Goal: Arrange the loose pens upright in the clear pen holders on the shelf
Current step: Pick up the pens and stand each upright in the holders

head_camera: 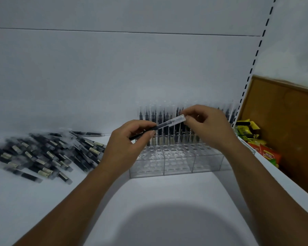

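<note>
white shelf (167, 196): left hand (126, 144), right hand (208, 126) pinch pen (167, 123) (tilted).

Off to the right, red and yellow snack packets (267, 154) pile up beside a brown wooden panel (283, 121), past the slotted rail (252, 68).

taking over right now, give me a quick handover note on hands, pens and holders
Left hand: grips the dark barrel of one pen.
Right hand: pinches that pen's clear cap end. The pen is tilted in the air over the clear pen holders.
Done: the back rows hold upright pens. The front holes are empty.
Left: stand the held pen in a hole, then work through the loose pens piled on the shelf to the left of the holders.
</note>
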`<state>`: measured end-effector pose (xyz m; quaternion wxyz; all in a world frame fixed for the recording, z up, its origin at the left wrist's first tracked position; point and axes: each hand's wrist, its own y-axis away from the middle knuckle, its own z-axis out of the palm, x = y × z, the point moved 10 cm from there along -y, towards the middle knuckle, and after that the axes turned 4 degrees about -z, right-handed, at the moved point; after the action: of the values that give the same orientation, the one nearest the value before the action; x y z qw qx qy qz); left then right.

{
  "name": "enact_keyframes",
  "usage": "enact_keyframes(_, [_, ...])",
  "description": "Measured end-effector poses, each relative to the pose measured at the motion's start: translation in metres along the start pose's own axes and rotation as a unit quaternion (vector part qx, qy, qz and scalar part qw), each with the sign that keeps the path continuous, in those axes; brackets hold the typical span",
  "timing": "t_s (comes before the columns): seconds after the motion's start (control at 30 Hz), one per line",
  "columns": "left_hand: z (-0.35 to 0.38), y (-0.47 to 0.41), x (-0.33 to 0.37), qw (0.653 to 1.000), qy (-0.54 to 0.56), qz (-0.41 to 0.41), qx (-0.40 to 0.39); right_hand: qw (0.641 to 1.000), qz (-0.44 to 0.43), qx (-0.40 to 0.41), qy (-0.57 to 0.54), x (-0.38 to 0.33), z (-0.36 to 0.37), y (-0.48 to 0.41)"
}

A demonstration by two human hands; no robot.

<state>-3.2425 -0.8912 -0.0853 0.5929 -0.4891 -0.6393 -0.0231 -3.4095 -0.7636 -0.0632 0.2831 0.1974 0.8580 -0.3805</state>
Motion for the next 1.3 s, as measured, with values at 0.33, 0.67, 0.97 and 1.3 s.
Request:
enact_keyframes(0.33, [0.009, 0.001, -0.002, 0.999, -0.024, -0.009, -0.024, 0.932, 0.05, -0.094, -0.346, -0.019, 0.039, 0.01])
enact_keyframes(0.67, [0.046, 0.015, -0.025, 0.934, -0.286, -0.003, -0.213, 0.95, 0.051, 0.171, -0.256, 0.012, -0.042, -0.001])
enact_keyframes(0.97, [0.047, 0.012, -0.028, 0.93, -0.279, 0.007, -0.238, 0.989, -0.008, 0.133, -0.066, 0.008, -0.025, -0.016])
enact_keyframes(1.3, [0.046, 0.011, -0.032, 0.934, -0.276, 0.016, -0.226, 0.994, 0.022, -0.019, 0.107, 0.016, 0.022, -0.021])
